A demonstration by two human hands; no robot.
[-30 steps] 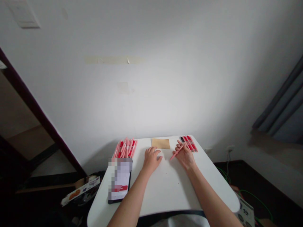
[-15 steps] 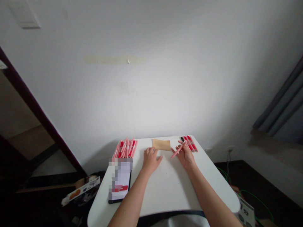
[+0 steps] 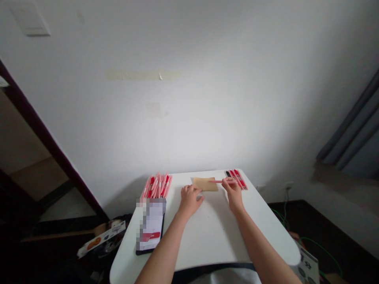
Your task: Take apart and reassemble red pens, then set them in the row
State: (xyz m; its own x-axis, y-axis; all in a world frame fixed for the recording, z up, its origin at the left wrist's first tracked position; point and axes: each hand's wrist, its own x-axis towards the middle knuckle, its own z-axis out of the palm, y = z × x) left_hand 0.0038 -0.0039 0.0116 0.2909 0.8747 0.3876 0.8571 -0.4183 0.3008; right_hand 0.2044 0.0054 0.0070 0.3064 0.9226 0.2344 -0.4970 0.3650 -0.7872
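My right hand [image 3: 233, 195] is closed on a pink pen [image 3: 219, 181], held level with its tip over a small brown paper slip [image 3: 204, 184] at the far middle of the white table [image 3: 213, 232]. My left hand [image 3: 189, 199] rests on the table, fingers curled, touching the slip's near left corner. A pile of pink and red pens [image 3: 156, 184] lies at the far left. A smaller row of red pens and a black one [image 3: 238, 177] lies at the far right, just beyond my right hand.
A phone or tablet [image 3: 150, 227] lies on the table's left side. The wall stands right behind the table. A box [image 3: 100, 238] lies on the floor at the left, and cables [image 3: 314, 244] at the right. Grey curtain [image 3: 352, 134] hangs far right.
My right hand turned the pink pen from a slant to level and brought its tip over the paper slip. The slip shifted slightly toward me and right under my left hand.
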